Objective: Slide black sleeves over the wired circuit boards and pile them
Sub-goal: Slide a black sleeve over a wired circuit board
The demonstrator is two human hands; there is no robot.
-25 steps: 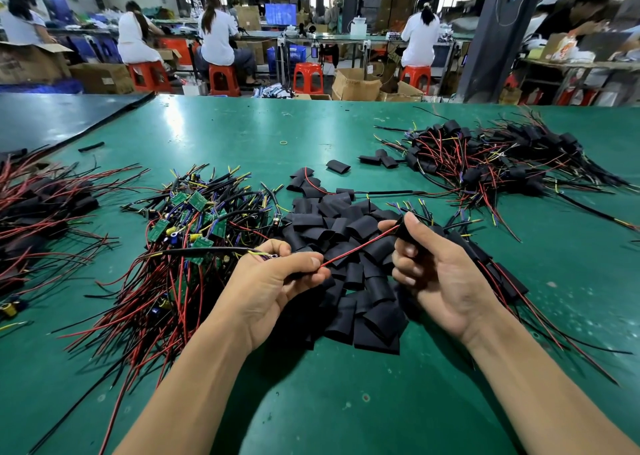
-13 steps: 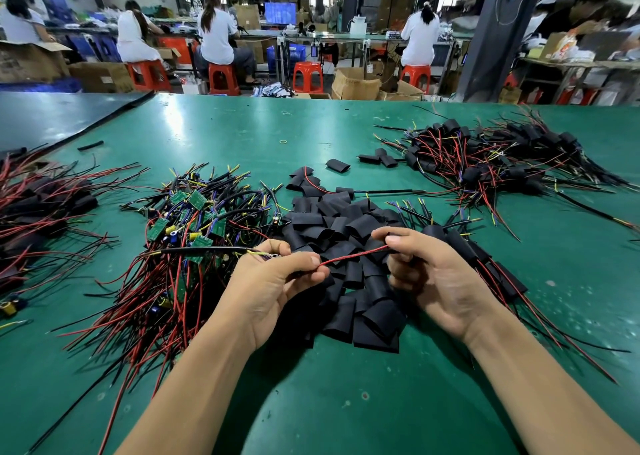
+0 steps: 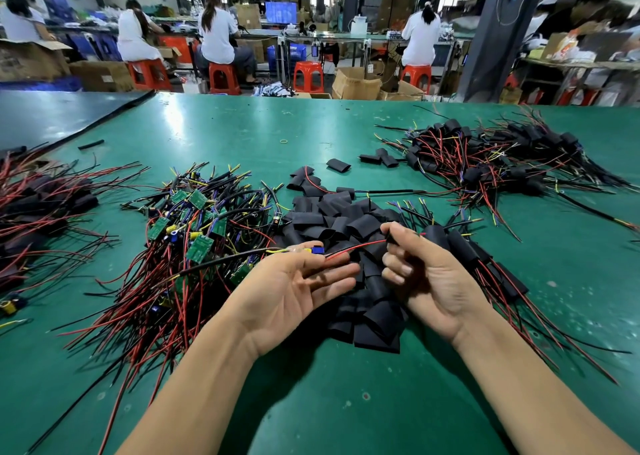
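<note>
My left hand (image 3: 294, 292) lies palm up with straight fingers over the green table. A wired circuit board (image 3: 313, 249) with a blue part rests on its fingertips. The board's red wire (image 3: 356, 246) runs right to my right hand (image 3: 422, 271), which pinches its end between thumb and forefinger; a bit of black shows at the pinch. Under both hands lies a heap of loose black sleeves (image 3: 346, 222). Bare green boards with wires (image 3: 194, 219) are heaped to the left. Sleeved boards (image 3: 460, 246) lie just right of my right hand.
A larger pile of sleeved boards (image 3: 485, 156) sits at the far right, another pile (image 3: 41, 205) at the left edge. A few stray sleeves (image 3: 337, 165) lie between. Beyond the table's far edge people sit on red stools (image 3: 308, 75) among cardboard boxes.
My left hand has opened from a curled grip to a flat palm, baring the board. My right hand has pulled the red wire's end slightly up and to the right.
</note>
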